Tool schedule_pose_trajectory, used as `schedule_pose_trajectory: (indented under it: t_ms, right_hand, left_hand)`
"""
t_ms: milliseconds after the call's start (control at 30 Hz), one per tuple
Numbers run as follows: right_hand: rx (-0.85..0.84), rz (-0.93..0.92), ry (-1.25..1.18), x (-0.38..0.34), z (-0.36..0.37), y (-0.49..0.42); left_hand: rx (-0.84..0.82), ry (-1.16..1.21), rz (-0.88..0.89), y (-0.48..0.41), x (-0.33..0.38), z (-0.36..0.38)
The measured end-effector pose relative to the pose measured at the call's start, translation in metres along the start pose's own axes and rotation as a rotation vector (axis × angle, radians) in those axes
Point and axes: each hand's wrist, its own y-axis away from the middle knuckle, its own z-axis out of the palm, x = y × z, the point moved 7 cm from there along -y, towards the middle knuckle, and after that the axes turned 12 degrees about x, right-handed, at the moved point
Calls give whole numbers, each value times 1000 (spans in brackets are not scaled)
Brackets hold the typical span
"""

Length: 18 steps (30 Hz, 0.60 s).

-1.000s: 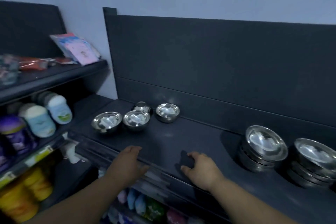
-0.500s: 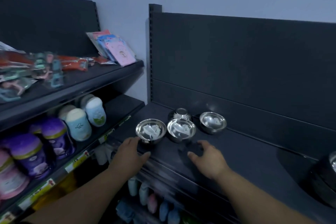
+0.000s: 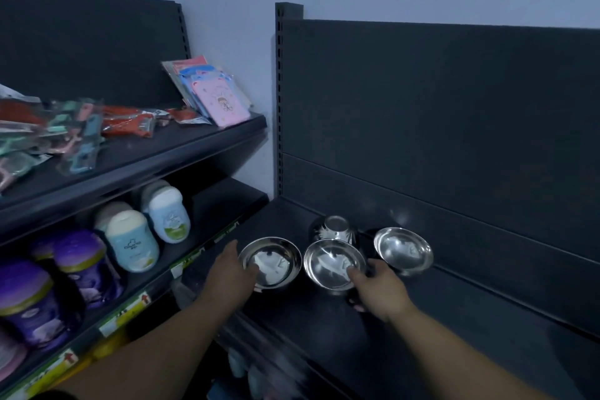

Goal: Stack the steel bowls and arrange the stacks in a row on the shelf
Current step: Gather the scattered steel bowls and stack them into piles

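Dark shelf (image 3: 308, 321) by the corner, both forearms reaching up onto it: left hand (image 3: 232, 274) pinches the left bowl (image 3: 277, 261) by its near rim, right hand (image 3: 381, 291) pinches the middle bowl (image 3: 329, 261) likewise, the right bowl (image 3: 404, 250) sits free just beside, so stacking seems only starting, and next one must lift and nest squarely inside another.

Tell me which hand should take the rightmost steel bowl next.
Right. The right hand grips the middle bowl at its near rim, just beside the rightmost bowl. The left hand holds the left bowl, with the middle bowl between it and the target, so it would likely have to cross over.
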Motion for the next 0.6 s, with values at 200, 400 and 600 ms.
schedule_pose_trajectory:
  t_ms: [200,400,600]
  right_hand:
    - [-53,151,-162,14,15,-12]
    - [97,94,-337,-9,3,-5]
    - [116,29,-364,-49,22,1]
  left_hand:
    - [-37,20,-8,-12,-2,5]
    - [-96,26,79,-25,5,12]
    - [-185,82,76,-34,7,17]
